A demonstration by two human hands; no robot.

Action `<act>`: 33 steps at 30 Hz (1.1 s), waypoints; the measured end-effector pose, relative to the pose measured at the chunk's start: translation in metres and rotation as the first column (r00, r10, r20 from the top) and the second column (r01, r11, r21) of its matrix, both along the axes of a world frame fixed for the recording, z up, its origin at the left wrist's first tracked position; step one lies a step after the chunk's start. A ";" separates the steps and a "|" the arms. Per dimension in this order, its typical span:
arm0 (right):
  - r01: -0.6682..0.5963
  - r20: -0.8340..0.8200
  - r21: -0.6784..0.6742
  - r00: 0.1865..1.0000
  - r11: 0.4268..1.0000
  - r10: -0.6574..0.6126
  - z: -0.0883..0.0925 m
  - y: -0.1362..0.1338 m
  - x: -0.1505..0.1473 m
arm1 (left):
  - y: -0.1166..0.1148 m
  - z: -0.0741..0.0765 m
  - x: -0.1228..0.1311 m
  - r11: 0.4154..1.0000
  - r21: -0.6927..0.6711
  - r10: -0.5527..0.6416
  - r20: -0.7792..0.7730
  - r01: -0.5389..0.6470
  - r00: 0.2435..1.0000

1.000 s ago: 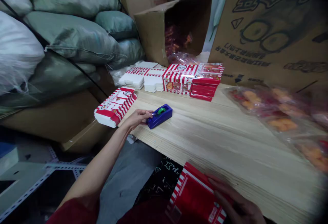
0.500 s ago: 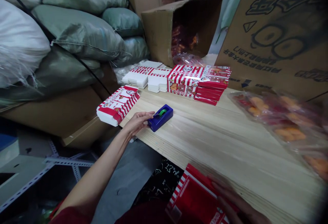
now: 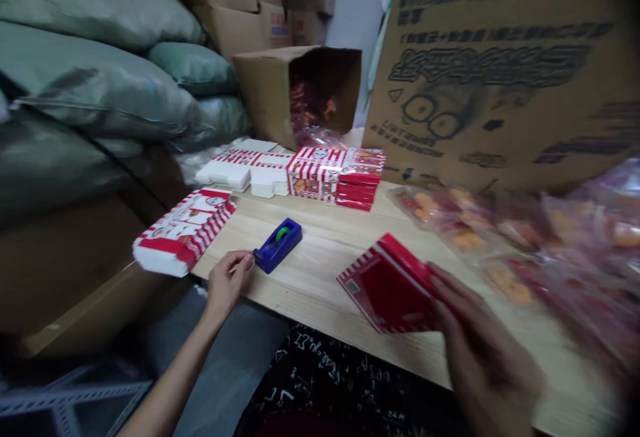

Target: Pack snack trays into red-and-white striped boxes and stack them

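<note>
My left hand (image 3: 231, 278) is closed in a pinch at the front end of a blue tape dispenser (image 3: 280, 245) with a green roll in it. Its fingertips appear to grip the end of the tape, though the clear strip is hard to see. Over the table's front edge, my right hand (image 3: 483, 337) grips a flat-looking red carton (image 3: 393, 290) with striped edges and a small barcode label. The carton is tilted, and the fingers behind it are partly hidden. Blur softens the right hand.
Striped flat cartons (image 3: 187, 230) lie stacked at the table's left edge; more folded cartons (image 3: 325, 177) stand behind. Clear food packs (image 3: 465, 217) spread along the right. A big cardboard box (image 3: 480, 110) and an open box (image 3: 265, 90) rise at the back, sacks (image 3: 90, 90) at left.
My left hand has drawn back from over the dispenser to just off its front end. My right hand has raised the red carton from low near my lap to above the table edge. The view has swung right.
</note>
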State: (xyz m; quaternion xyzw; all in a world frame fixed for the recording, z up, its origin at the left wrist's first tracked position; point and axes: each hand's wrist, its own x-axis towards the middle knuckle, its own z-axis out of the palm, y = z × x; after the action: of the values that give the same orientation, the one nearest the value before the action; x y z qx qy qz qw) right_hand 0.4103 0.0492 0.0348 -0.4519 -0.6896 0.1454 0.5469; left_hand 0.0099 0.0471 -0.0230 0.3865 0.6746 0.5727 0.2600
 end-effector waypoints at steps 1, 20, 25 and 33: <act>-0.056 0.047 0.039 0.997 0.998 0.054 -0.002 0.004 -0.011 | -0.003 0.013 0.014 1.000 0.026 0.001 -0.037 0.000 0.999; -0.182 0.239 0.025 0.956 0.983 0.171 0.010 0.012 -0.034 | 0.034 0.068 0.198 0.818 0.212 -0.541 0.599 0.535 0.591; -0.218 0.275 -0.001 0.938 0.976 0.210 0.023 0.017 -0.032 | 0.045 0.064 0.185 0.778 0.123 -0.610 0.382 0.616 0.695; -0.257 0.454 0.018 0.863 0.966 0.221 0.018 0.021 -0.018 | 0.029 0.053 0.130 0.773 -0.002 -0.613 -0.255 0.634 0.748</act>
State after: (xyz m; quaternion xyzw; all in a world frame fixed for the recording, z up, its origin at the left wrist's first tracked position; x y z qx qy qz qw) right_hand 0.3920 0.0703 0.0526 -0.3625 -0.8527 0.0771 0.3681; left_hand 0.1401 0.0757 0.0297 0.6666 0.5083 0.4294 0.3359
